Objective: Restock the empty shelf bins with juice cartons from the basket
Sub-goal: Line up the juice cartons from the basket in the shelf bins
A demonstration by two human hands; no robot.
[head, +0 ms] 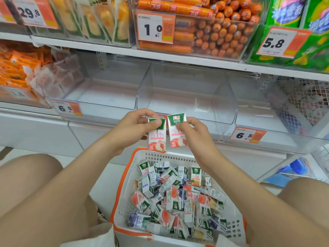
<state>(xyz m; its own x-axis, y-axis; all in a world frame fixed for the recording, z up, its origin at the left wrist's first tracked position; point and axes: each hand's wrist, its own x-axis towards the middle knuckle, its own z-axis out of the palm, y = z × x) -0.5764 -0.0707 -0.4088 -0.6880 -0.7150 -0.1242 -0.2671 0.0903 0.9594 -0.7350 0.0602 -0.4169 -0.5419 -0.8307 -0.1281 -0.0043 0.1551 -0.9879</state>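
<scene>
The left hand [135, 127] and right hand [193, 133] each pinch a small white-and-green cardboard juice carton [157, 140] near its top: light, stiff, probably easily dented, best held by flat sides.

Basket [124, 193] of cartons [174, 198] below bins [187, 97]

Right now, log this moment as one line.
left hand: holds juice carton | right hand: holds second juice carton | both above basket | clear bin ahead: empty

Two upright peach cartons [157, 139], above basket [122, 196], before clear bin [187, 107]
</scene>
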